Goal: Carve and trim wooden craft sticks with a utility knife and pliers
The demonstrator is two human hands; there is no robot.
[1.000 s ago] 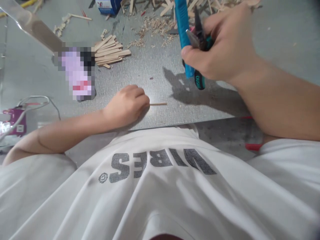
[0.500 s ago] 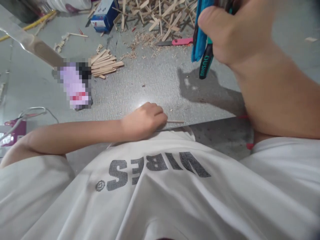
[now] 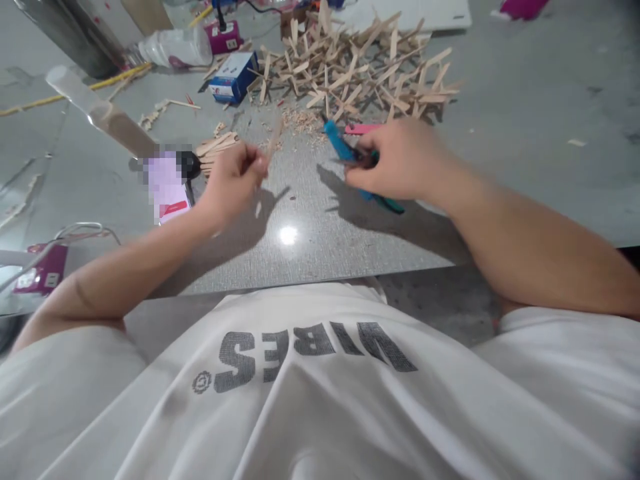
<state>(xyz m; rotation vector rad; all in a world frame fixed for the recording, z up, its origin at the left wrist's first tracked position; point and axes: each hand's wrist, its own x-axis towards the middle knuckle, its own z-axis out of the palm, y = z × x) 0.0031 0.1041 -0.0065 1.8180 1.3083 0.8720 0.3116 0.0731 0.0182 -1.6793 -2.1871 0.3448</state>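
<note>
My left hand (image 3: 233, 183) is raised over the left half of the table, its fingers pinching a thin wooden craft stick (image 3: 275, 139) that points away from me. Across from it, my right hand (image 3: 407, 160) is wrapped round a pair of pliers (image 3: 341, 143) with blue and black-teal parts. Motion blur and my fingers hide some of the tool, and its jaws are not clear. The stick and the pliers are apart. A small bundle of flat wooden sticks (image 3: 216, 148) lies just behind my left hand. Beyond my right hand lies a pink-handled knife (image 3: 361, 129), partly covered.
A big heap of crossed wooden sticks (image 3: 350, 73) fills the back middle, with wood shavings (image 3: 303, 121) before it. A blue box (image 3: 234, 79), a plastic bottle (image 3: 177, 48) and a phone (image 3: 167, 180) stand or lie to the left. The table edge (image 3: 310, 281) runs near my shirt.
My left hand has lifted off the table edge and moved forward and left, holding the stick up. My right hand has come down and left with the pliers. The view shows more of the table's far side.
</note>
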